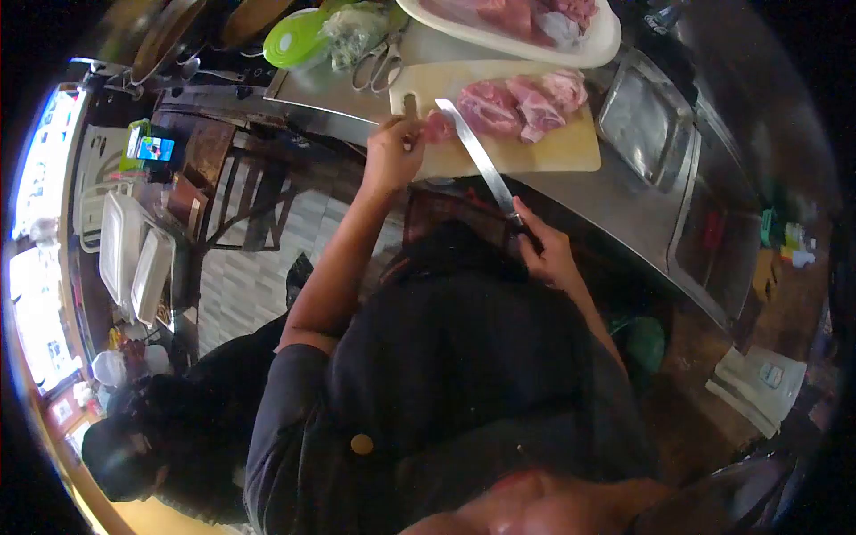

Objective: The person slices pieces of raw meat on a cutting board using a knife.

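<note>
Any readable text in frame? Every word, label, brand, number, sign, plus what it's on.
Nothing reads with certainty.
White script on dark surface, upper right: maybe "Coca-Cola", too small to confirm.
Blue label on pale bag, lower right: blurred.
Small blue panel, left: too small to read.
Knife and cutting board: no lettering visible.

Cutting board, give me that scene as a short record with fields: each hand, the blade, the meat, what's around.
Left hand: fingers at a small meat piece, board's left end
Right hand: grips the knife handle
Blade: beside the small meat piece
Larger pieces: on the board, right of the blade
Beyond board: white dish holding meat
Right of board: metal tray
</note>
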### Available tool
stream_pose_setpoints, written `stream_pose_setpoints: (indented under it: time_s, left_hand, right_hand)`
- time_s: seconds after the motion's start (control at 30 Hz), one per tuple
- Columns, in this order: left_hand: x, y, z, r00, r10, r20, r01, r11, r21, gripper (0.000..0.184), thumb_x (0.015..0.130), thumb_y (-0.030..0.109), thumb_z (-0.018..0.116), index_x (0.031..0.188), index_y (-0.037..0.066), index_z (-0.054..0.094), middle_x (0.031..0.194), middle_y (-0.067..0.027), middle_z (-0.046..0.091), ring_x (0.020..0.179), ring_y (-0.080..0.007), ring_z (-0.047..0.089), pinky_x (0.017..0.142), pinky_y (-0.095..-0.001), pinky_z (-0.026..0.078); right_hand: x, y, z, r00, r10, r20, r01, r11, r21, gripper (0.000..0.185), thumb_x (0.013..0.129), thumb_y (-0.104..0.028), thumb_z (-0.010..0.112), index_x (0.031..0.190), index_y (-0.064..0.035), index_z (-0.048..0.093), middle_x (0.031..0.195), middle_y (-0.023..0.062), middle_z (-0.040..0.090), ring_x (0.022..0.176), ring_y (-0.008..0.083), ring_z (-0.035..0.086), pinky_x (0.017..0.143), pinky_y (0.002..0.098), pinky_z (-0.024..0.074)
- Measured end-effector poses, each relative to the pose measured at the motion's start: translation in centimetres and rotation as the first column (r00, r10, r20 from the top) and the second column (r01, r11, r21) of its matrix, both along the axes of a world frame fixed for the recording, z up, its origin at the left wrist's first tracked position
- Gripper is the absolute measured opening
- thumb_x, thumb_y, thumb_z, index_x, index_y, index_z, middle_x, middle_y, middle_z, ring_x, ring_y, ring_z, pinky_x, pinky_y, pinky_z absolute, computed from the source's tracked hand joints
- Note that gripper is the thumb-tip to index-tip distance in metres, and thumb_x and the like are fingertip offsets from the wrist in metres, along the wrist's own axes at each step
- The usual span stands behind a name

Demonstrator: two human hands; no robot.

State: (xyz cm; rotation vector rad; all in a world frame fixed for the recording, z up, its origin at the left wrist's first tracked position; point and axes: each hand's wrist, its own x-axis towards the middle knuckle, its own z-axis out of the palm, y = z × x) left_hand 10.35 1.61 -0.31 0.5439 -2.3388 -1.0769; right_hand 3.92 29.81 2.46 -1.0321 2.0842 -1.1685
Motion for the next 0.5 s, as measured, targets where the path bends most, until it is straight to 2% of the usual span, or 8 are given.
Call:
stream_pose_setpoints:
  time_s: [0.03,0.1,0.17,0.2,0.27,0.37,0.47,0.5]
  left_hand:
    - [-0.3,0.5,0.2,0.999,-0.031,0.023,0.029,0.998,0.063,0.022,0.073,0.006,0.063,0.095,0.005,0.065,0.076,-0.0128,0.061,0.087,-0.0271,0.059,0.067,-0.0373,0.05]
    - [-1.4,0.8,0.7,0.998,-0.061,0.032,0.064,0.994,-0.087,0.015,0.073,0.006,0.064,0.088,0.004,0.065,0.075,-0.0132,0.061,0.081,-0.0286,0.06,0.066,-0.0371,0.051]
    - [-2.4,0.6,0.4,0.998,-0.056,0.034,0.063,0.964,-0.257,0.008,0.071,0.007,0.066,0.077,0.002,0.064,0.075,-0.014,0.061,0.075,-0.0315,0.06,0.065,-0.0363,0.051]
    - [-2.7,0.3,0.4,0.996,-0.064,0.059,0.076,0.972,-0.22,0.009,0.071,0.008,0.066,0.078,0.002,0.065,0.076,-0.014,0.061,0.076,-0.0316,0.06,0.067,-0.0366,0.051]
    - [-3.1,-0.2,1.3,0.991,-0.082,0.106,0.097,0.984,-0.147,0.011,0.071,0.009,0.067,0.079,0.003,0.066,0.078,-0.0141,0.062,0.077,-0.0319,0.06,0.071,-0.0372,0.05]
    - [-2.6,0.8,3.1,0.985,-0.169,0.018,0.165,0.976,0.145,0.014,0.071,0.01,0.067,0.084,0.004,0.068,0.083,-0.0137,0.064,0.084,-0.0308,0.06,0.075,-0.0374,0.05]
    - [-1.6,1.5,1.4,0.936,-0.35,0.036,0.341,0.876,-0.341,0.014,0.073,0.01,0.069,0.086,0.005,0.068,0.094,-0.0115,0.065,0.085,-0.0279,0.062,0.076,-0.0358,0.051]
    - [-1.0,1.9,1.0,0.938,-0.338,0.072,0.344,0.891,-0.296,0.013,0.073,0.005,0.068,0.086,0.004,0.068,0.095,-0.0114,0.064,0.09,-0.0278,0.061,0.078,-0.0357,0.05]
  right_hand:
    - [-0.1,0.0,0.1,1.0,-0.013,-0.002,0.013,1.0,0.0,0.055,0.082,-0.002,0.054,0.135,-0.0128,0.043,0.127,0.0164,0.052,0.116,0.0277,0.053,0.097,0.033,0.0408]
    - [-0.2,0.0,0.3,0.999,-0.044,-0.006,0.044,0.999,0.0,0.054,0.082,-0.001,0.054,0.134,-0.0122,0.043,0.129,0.0159,0.051,0.117,0.0274,0.052,0.098,0.0329,0.0399]
    - [-0.8,0.2,0.6,0.996,-0.074,-0.049,0.073,0.997,-0.022,0.055,0.081,-0.001,0.055,0.134,-0.0127,0.045,0.126,0.0158,0.054,0.112,0.0225,0.056,0.088,0.0284,0.0433]
    - [-1.0,0.3,0.7,0.993,-0.089,-0.072,0.087,0.996,-0.032,0.055,0.081,-0.001,0.056,0.134,-0.013,0.045,0.125,0.0158,0.055,0.109,0.02,0.058,0.083,0.0262,0.045]
    - [-1.3,0.6,0.5,0.988,-0.098,-0.118,0.091,0.994,-0.066,0.055,0.081,-0.001,0.056,0.133,-0.0128,0.046,0.125,0.0149,0.055,0.108,0.0199,0.059,0.084,0.0264,0.0446]
    - [-1.3,1.0,0.6,0.99,-0.094,-0.105,0.087,0.994,-0.062,0.055,0.081,-0.001,0.056,0.133,-0.0131,0.046,0.124,0.0138,0.056,0.104,0.0198,0.06,0.085,0.0267,0.0444]
    - [-0.8,1.9,-0.1,0.994,-0.063,-0.086,0.061,0.998,-0.028,0.057,0.08,-0.001,0.055,0.134,-0.0138,0.045,0.121,0.0133,0.058,0.101,0.0194,0.062,0.084,0.0265,0.0448]
    - [-0.7,2.1,-0.5,0.995,-0.053,-0.085,0.052,0.998,-0.019,0.057,0.079,0.0,0.055,0.134,-0.014,0.045,0.12,0.0132,0.059,0.1,0.0192,0.062,0.084,0.0264,0.045]
